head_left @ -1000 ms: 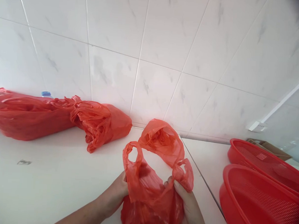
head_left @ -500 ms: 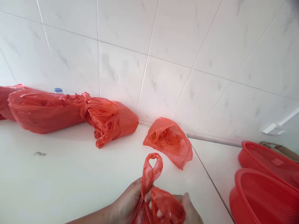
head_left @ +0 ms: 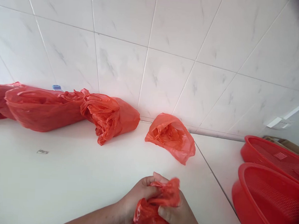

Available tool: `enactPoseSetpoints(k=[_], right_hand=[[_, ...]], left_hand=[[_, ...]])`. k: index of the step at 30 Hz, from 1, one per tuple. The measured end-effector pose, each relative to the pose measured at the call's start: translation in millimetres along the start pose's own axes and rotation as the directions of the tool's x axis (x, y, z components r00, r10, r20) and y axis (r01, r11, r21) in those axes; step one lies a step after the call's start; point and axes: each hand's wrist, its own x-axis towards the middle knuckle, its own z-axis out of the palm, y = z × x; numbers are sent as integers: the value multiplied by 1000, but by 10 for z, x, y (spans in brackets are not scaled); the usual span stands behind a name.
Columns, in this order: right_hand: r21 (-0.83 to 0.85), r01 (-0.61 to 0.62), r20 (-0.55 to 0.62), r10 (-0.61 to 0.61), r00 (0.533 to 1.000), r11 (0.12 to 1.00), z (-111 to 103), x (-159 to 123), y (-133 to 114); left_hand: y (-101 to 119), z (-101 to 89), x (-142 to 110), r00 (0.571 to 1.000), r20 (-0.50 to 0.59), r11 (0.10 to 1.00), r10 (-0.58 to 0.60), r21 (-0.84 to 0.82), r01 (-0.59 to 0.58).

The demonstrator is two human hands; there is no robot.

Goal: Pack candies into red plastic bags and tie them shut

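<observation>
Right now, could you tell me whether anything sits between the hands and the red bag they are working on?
Nothing visible does: the left hand and right hand both grip the crumpled bag directly, above the counter.

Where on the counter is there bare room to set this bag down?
Widest bare patch: white counter left of both hands, bordered behind by the long red bags. A narrower strip lies between the loose bag and the hands. Crowded on the right, where the red baskets stand.
</observation>
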Motion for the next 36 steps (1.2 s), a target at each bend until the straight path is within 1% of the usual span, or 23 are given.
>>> enactPoseSetpoints(k=[2, 3, 4, 6, 8, 9, 10, 12, 14, 15, 17, 19, 20, 22, 24, 25, 26, 27, 29, 31, 32, 34, 36], right_hand=[[-40, -11, -109, 6, 994, 999, 2, 0, -11], [-29, -42, -156, 37, 987, 999, -6, 11, -7], [-7, -76, -198, 73, 978, 997, -19, 30, 3], [28, -128, -250, 131, 959, 991, -55, 78, 42], [41, -115, -296, 122, 947, 993, -78, 118, 91], [40, -90, -315, 98, 944, 995, -77, 128, 113], [24, -68, -329, 72, 942, 997, -67, 127, 131], [-58, -39, -345, 17, 939, 998, -27, 98, 147], [-124, -46, -341, 1, 940, 991, 15, 41, 132], [-122, -51, -329, 8, 944, 991, 28, 10, 114], [-60, -29, -293, 10, 956, 998, 33, -44, 64], [-15, 19, -259, -23, 966, 1000, 15, -74, 14], [-19, 32, -240, -36, 970, 999, 2, -77, -3], [-88, 42, -178, -58, 982, 995, -20, -61, -8], [-161, 45, -139, -67, 988, 986, -27, -23, 23], [-186, 41, -152, -70, 986, 982, -22, -1, 46], [-211, 28, -194, -70, 978, 977, -13, 19, 69], [-238, -2, -260, -62, 964, 971, -3, 37, 87], [-304, -89, -401, -43, 915, 948, 10, 61, 100], [-374, -146, -470, -52, 881, 916, -2, 70, 84], [-390, -149, -479, -62, 876, 909, -19, 71, 71], [-387, -120, -465, -82, 881, 914, -71, 69, 51], [-360, -78, -428, -90, 899, 930, -129, 65, 44]], left_hand=[[-42, 9, 13, 997, -80, 1000, 8, -14, -10], [-60, 12, 12, 996, -92, 999, 18, -30, -21], [-71, 15, 5, 996, -79, 999, 41, -29, -43], [-73, 24, -21, 994, 29, 995, 101, 21, -102], [-61, 29, -46, 975, 146, 980, 166, 83, -180], [-55, 29, -52, 967, 172, 971, 187, 113, -208], [-51, 26, -52, 965, 176, 965, 193, 146, -219], [-48, 16, -41, 975, 131, 959, 180, 195, -203], [-43, 2, -27, 988, 71, 969, 140, 196, -151], [-39, -8, -22, 992, 47, 977, 115, 175, -121], [-29, -33, -17, 997, -20, 993, 74, 98, -72], [-23, -63, -15, 997, -63, 999, 50, -2, -51], [-21, -78, -13, 997, -65, 998, 45, -47, -48], [-14, -98, -8, 998, -43, 993, 46, -110, -51], [1, -102, -5, 997, -34, 994, 68, -86, -71], [12, -98, -7, 995, -44, 995, 91, -44, -93], [23, -92, -14, 991, -57, 992, 125, 14, -124], [32, -83, -25, 985, -64, 984, 160, 86, -154], [37, -62, -60, 968, -65, 941, 242, 258, -218], [20, -44, -103, 947, -29, 842, 320, 468, -270], [5, -39, -124, 939, 13, 768, 343, 571, -288], [-32, -38, -154, 927, 124, 595, 354, 735, -325], [-61, -46, -167, 907, 237, 429, 348, 820, -378]])
